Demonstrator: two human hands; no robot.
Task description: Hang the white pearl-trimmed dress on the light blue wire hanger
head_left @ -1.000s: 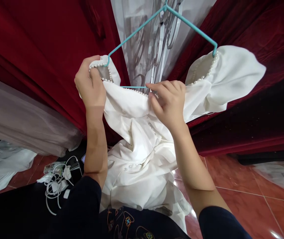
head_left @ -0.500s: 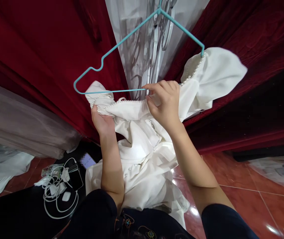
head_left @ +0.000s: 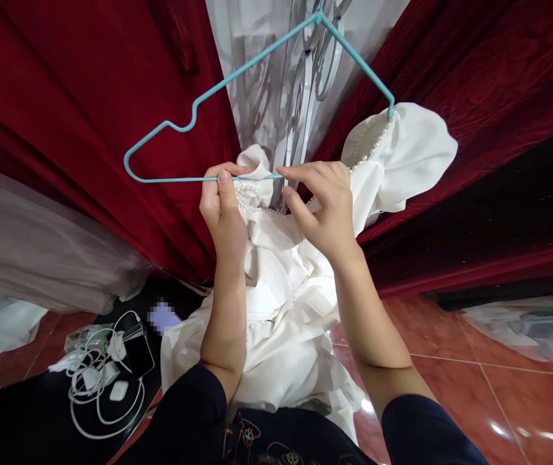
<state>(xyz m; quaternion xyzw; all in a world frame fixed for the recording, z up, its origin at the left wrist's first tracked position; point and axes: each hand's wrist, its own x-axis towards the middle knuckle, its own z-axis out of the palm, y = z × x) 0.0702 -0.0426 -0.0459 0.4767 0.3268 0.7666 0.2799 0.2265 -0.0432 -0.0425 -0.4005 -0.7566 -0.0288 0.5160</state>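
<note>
A white dress (head_left: 281,310) with a pearl-trimmed neckline hangs partly from a teal wire hanger (head_left: 193,119). Its right sleeve (head_left: 402,158) sits on the hanger's right end; the left end of the hanger is bare. My left hand (head_left: 222,206) is closed on the bunched left shoulder of the dress, right at the hanger's bottom bar. My right hand (head_left: 322,203) pinches the pearl neckline and the bar near the middle. The skirt trails down to the floor in front of me.
Dark red velvet curtains (head_left: 77,97) hang on both sides with a sheer patterned panel (head_left: 286,77) between them. On the floor at the left lie white cables, chargers and a phone (head_left: 106,371). Pale fabric (head_left: 39,258) is draped at the left; the floor is red tile (head_left: 474,387).
The left shoulder of the dress came off the hanger's left end. My left hand dropped with it, then carried it right and up to the bottom bar beside my right hand.
</note>
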